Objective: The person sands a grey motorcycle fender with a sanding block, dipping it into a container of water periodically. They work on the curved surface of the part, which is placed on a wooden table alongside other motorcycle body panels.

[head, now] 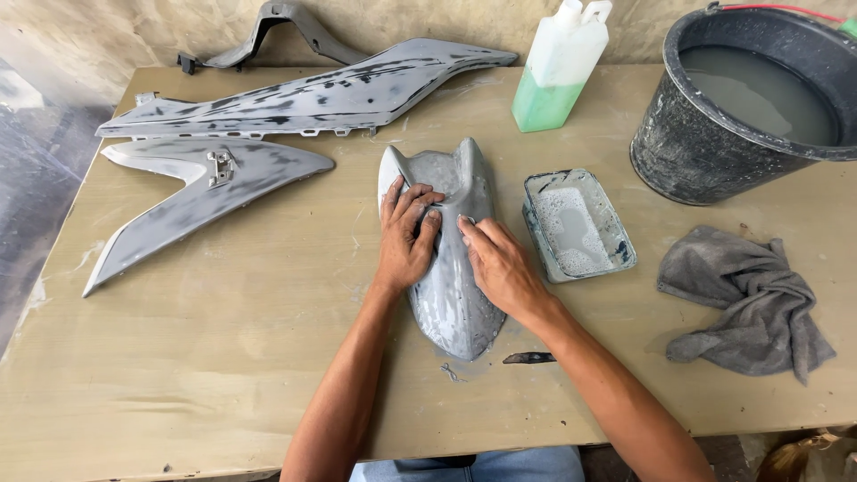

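A grey, primer-coated motorcycle body panel (pixel 451 303) lies lengthwise in the middle of the wooden table (pixel 223 357). My left hand (pixel 406 236) rests flat on the panel's left side, fingers spread and curled over its ridge. Pressed against the right side of the same ridge is my right hand (pixel 500 263), whose fingertips pinch something small that I cannot make out. The two hands nearly touch at the panel's centre.
Two long grey fairing pieces (pixel 295 98) (pixel 192 192) lie at the back left. A small tray of soapy water (pixel 578 225) sits right of the panel, with a green liquid bottle (pixel 558 71) and a black bucket of water (pixel 759 98) behind. A grey rag (pixel 750 299) lies right.
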